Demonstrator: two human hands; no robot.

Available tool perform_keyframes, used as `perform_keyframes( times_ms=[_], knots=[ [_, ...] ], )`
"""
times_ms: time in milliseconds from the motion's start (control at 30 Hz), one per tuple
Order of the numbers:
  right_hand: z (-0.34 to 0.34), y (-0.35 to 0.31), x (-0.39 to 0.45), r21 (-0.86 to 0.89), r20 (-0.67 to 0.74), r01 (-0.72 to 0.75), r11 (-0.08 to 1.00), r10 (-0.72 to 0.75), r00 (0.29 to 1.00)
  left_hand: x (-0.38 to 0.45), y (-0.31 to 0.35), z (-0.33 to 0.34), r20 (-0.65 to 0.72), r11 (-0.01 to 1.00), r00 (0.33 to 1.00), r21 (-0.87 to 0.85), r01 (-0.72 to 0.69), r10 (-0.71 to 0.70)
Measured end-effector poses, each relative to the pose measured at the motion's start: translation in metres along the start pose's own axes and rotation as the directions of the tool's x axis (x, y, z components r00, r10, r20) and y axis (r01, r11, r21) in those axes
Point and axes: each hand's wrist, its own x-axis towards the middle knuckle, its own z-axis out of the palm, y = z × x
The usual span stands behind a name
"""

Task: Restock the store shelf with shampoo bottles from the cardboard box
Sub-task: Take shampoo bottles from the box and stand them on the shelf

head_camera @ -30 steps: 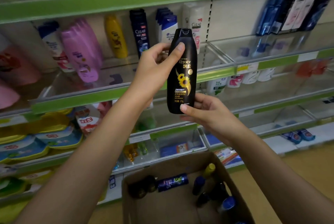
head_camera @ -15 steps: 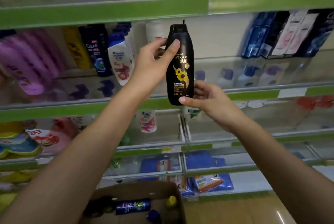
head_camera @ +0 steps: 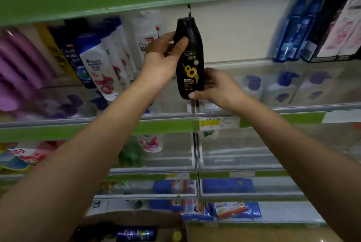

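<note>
A black shampoo bottle (head_camera: 189, 60) with a sunflower label stands upright at the centre of the view, held in the air in front of the shelf (head_camera: 166, 124) and not yet set down. The left hand (head_camera: 163, 60), at its 9 o'clock, wraps the upper body, thumb across the front and fingers curled behind. The right hand (head_camera: 216, 87), at its 5 o'clock, pinches the base, thumb on the front lower edge and fingers curled behind. Judged from this, placement is under way but unfinished: the bottle is clear of the cardboard box (head_camera: 136, 220), which lies at 6 o'clock on the floor and holds more bottles, among them a blue bottle (head_camera: 136, 234) on its side, so several remain to be shelved. At 9 o'clock from the held bottle stand white bottles (head_camera: 101, 69), a dark blue bottle (head_camera: 68, 54) and purple bottles (head_camera: 17, 65); at 2 o'clock, blue and pink boxes (head_camera: 320, 26). The shelf space directly behind the bottle looks bare. A clear front rail (head_camera: 273, 106) runs along the shelf edge and must be cleared, and a divider (head_camera: 195, 105) sits just below the bottle's base; the upper shelf (head_camera: 97, 1) is close above the cap.
</note>
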Motion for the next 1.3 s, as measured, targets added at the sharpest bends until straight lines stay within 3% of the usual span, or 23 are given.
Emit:
perform_keyframes(
  times_ms=[333, 533, 867, 1300],
  knots=[
    [-0.015, 0.021, 0.036, -0.165, -0.052, 0.008, 0.986, -0.017, 0.999, 0.03, -0.025, 0.023, 0.035, 0.995, 0.998, 0.086, -0.052, 0.049],
    [-0.017, 0.03, 0.069, -0.315, -0.06, 0.01, 0.949, -0.03, 0.998, 0.054, -0.042, 0.031, -0.041, 0.994, 0.997, 0.094, -0.062, 0.066],
    [-0.022, 0.039, 0.119, -0.212, -0.118, -0.052, 0.976, 0.027, 0.993, 0.105, -0.061, 0.049, -0.11, 0.976, 0.989, 0.202, -0.077, 0.101],
    [-0.023, 0.051, 0.151, -0.174, -0.208, -0.012, 0.985, -0.025, 0.978, 0.135, -0.07, 0.059, -0.213, 0.996, 0.976, 0.087, -0.015, 0.033]
  ],
)
